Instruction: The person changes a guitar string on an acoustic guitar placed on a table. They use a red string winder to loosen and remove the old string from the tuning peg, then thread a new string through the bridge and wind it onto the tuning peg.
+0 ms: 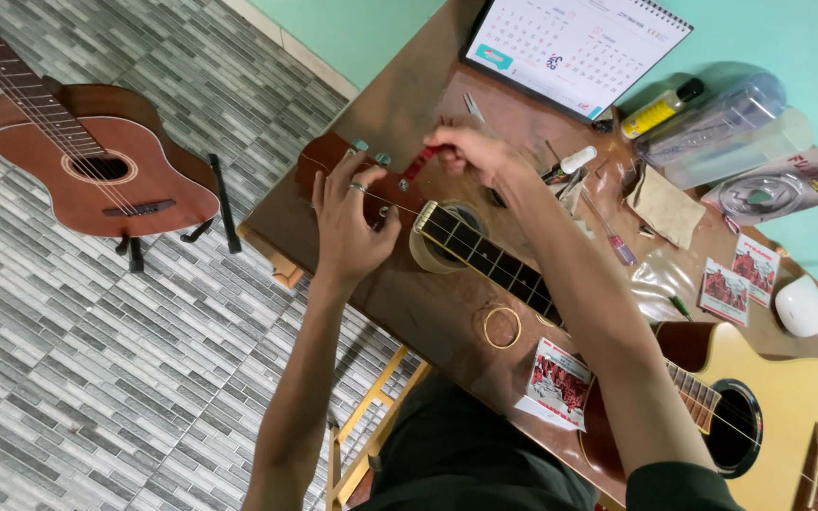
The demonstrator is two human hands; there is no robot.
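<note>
While the left hand (350,220) pressed flat on the brown wooden guitar headstock (345,170), likely to steady it, fingers spread, not clenched, the right hand (473,151) pinched a small red string-winder tool (420,163) just above it, wrist bent. The black fretted neck (489,257) rested on a clear tape roll (439,254), propped off the table (409,303).

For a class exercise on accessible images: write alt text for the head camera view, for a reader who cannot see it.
Seen from above, a person's left hand rests on the headstock of an acoustic guitar lying across a cluttered wooden table, while the right hand holds a small red tool at its tuning pegs. A second guitar stands on the tiled floor.
</note>
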